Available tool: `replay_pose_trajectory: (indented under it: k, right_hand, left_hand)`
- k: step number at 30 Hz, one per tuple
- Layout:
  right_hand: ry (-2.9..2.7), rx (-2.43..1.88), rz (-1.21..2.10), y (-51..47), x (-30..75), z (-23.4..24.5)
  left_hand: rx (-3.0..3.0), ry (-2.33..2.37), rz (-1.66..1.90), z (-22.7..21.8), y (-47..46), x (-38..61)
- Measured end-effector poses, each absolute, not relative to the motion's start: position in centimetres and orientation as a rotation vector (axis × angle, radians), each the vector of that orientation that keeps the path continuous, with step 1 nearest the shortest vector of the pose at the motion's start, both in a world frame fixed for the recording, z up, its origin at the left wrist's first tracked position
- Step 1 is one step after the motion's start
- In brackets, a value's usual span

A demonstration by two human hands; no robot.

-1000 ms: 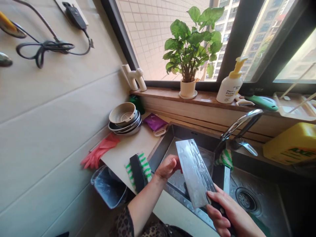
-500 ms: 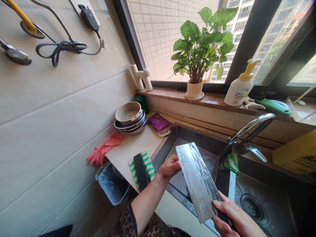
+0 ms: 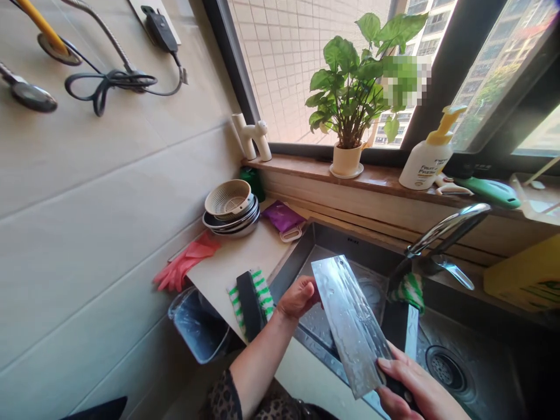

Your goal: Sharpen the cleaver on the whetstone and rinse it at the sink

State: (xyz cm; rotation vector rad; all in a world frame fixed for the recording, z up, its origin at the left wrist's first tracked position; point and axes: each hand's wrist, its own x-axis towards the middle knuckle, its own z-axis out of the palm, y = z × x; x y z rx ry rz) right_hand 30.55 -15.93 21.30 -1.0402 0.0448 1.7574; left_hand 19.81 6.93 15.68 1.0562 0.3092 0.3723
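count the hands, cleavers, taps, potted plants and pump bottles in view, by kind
hands: 2 (left hand, right hand)
cleavers: 1 (cleaver, gripped by the right hand)
taps: 1 (tap)
potted plants: 1 (potted plant)
pump bottles: 1 (pump bottle)
total: 6

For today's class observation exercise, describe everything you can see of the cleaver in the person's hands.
The cleaver has a broad rectangular blade of bright, steel-like metal, wet and beaded with water, with a small hole near its far end. The right hand grips its dark handle, mostly hiding it. It is held tilted above a stainless steel sink, flat side up, far end toward the window. The left hand lies right beside the blade; contact is hard to tell.
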Motion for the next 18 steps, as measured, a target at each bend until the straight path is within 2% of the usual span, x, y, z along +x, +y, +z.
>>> replay_pose_trajectory:
  k: [8, 12, 18]
  right_hand:
    - [0.085, -1.022, 1.687, -15.5, 30.4, 21.1]
    - [0.06, -1.002, 1.607, -15.0, 30.6, 21.2]
    - [0.026, -0.997, 1.56, -14.6, 30.4, 21.2]
  left_hand:
    - [1.088, 0.364, 0.348, 16.2, 5.8, 19.9]
    - [1.264, 0.385, 0.239, 16.9, 3.4, 19.1]
    - [1.476, 0.569, 0.276, 18.5, 1.6, 19.1]
